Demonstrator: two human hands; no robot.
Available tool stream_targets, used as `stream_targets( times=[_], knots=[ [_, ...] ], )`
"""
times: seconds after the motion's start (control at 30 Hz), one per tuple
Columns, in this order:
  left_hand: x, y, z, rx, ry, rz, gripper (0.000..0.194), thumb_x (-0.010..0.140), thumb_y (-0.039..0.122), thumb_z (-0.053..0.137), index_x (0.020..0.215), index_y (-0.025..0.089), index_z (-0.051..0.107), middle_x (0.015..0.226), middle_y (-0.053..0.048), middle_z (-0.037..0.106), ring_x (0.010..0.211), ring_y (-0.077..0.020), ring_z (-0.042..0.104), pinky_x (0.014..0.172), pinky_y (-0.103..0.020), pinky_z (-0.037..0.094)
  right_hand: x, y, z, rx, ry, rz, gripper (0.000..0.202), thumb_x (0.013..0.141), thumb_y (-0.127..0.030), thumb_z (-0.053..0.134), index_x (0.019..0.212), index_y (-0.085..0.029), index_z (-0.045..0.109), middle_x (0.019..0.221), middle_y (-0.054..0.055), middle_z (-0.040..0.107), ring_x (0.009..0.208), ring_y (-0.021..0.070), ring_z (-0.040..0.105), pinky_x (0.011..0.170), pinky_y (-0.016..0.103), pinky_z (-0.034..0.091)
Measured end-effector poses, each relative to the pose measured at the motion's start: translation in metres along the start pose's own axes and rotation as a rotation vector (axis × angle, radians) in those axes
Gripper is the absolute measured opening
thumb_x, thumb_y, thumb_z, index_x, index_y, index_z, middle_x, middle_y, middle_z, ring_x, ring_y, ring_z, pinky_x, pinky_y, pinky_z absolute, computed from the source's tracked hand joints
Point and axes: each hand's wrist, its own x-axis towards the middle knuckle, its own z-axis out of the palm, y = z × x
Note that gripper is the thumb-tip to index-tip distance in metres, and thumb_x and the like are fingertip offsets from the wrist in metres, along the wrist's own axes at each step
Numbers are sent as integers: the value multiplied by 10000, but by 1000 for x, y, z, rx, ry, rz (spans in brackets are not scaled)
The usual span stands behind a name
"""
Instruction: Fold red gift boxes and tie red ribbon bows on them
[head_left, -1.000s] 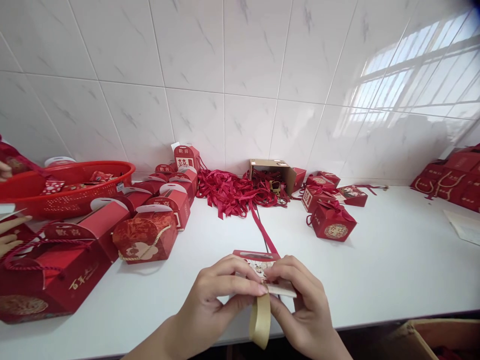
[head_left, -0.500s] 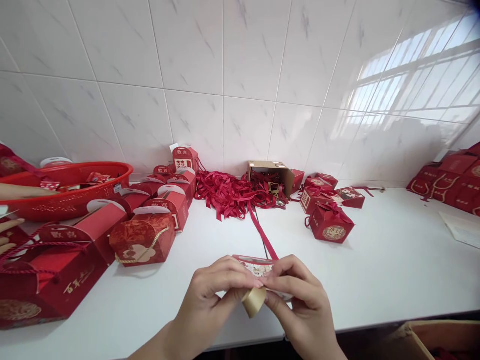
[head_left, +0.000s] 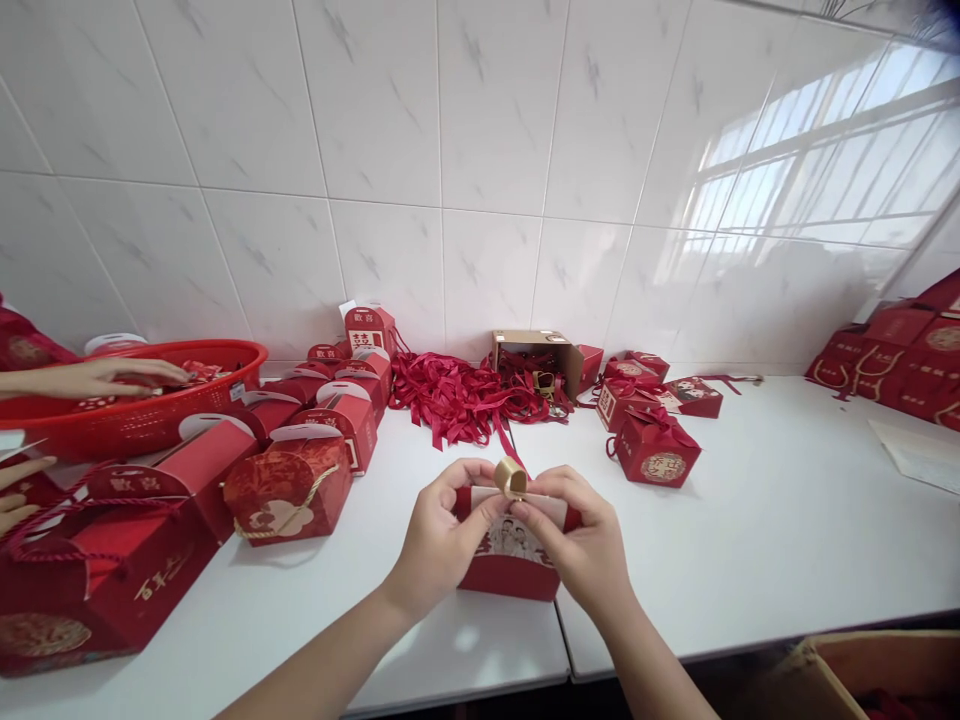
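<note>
Over the front of the white table, as seen from here, the red figure-print gift box lies between both hands, long axis left to right. The left hand and right hand, equally near, face inward, thumbs converging; fingertips pinch the gold ribbon, its loop standing at the box's top edge.

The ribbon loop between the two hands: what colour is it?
The ribbon loop is gold, seen best in the head view.
</note>
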Motion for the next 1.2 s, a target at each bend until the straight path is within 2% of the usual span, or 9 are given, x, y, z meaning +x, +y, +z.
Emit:
stream_targets(
  times=[0.13, 0.23, 0.33, 0.5, 0.6, 0.8, 0.9, 1.03, 1.2],
  knots=[
    [10, -31, -5, 16, 73, -18, 330, 813, 391, 649, 1052, 212, 507, 860, -12, 678, 787, -172, 657, 724, -283, 535, 0, 15, -14, -35, -180, 175, 531, 725, -266, 737, 1208, -242, 520, 1051, 39, 653, 882, 187, 638, 777, 315, 533],
    [8, -54, -8, 19, 14, -31, 357, 856, 473, 570, 1071, 192, 527, 978, -69, 688, 902, -222, 660, 784, -331, 539, -7, 26, -25, -36, -360, 252, 473, 770, -263, 690, 1208, -247, 512, 1145, 44, 653, 1017, 208, 627, 867, 345, 519],
    [12, -62, -12, 45, -172, 11, 441, 888, 493, 510, 1205, 187, 506, 1171, -115, 644, 1071, -258, 613, 930, -378, 490, -10, 36, -37, -14, -374, 299, 385, 814, -335, 648, 1164, -213, 546, 1143, 75, 672, 1016, 228, 645, 885, 380, 519],
    [42, -69, -19, 487, -262, 70, 515, 942, 509, 334, 1339, 204, 450, 1398, -129, 478, 1323, -283, 401, 1096, -447, 330, 12, 66, -78, 33, -46, 481, 476, 771, -456, 659, 1140, -177, 545, 1178, 124, 670, 1036, 263, 658, 873, 382, 544],
    [58, -87, -17, 781, -355, 43, 598, 913, 488, 403, 1441, 215, 336, 1511, -126, 333, 1404, -313, 253, 1131, -505, 232, 35, 95, -109, -166, 209, 565, 523, 729, -488, 663, 1144, -188, 555, 1137, 114, 688, 976, 264, 679, 797, 369, 566],
    [64, -111, -13, 940, -562, 31, 552, 912, 527, 378, 1407, 287, 417, 1530, -83, 315, 1426, -364, 175, 1102, -606, 126, 81, 154, -147, -526, 477, 613, 559, 645, -430, 686, 1090, -111, 571, 1072, 206, 664, 1015, 363, 614, 877, 489, 473],
    [60, -111, -14, 1027, -599, 45, 541, 937, 522, 302, 1420, 296, 394, 1539, -79, 295, 1433, -341, 168, 1103, -588, 142, 98, 172, -143, -649, 568, 563, 668, 691, -405, 629, 1226, -35, 478, 1167, 283, 582, 1140, 406, 523, 947, 527, 406],
    [57, -109, -14, 993, -486, 110, 526, 908, 466, 417, 1384, 244, 451, 1441, -109, 446, 1348, -327, 337, 1089, -532, 232, 104, 183, -109, -811, 671, 419, 842, 817, -436, 477, 1405, 64, 141, 1413, 414, 207, 1346, 480, 208, 1007, 696, 183],
    [56, -107, -10, 931, -354, 124, 375, 811, 421, 583, 1095, 192, 668, 1072, -111, 602, 1034, -290, 525, 945, -457, 392, 90, 174, -47, -890, 346, 81, 748, 856, -389, 475, 1468, -89, 168, 1527, 230, 120, 1428, 358, 55, 1111, 590, 114]
  ],
)
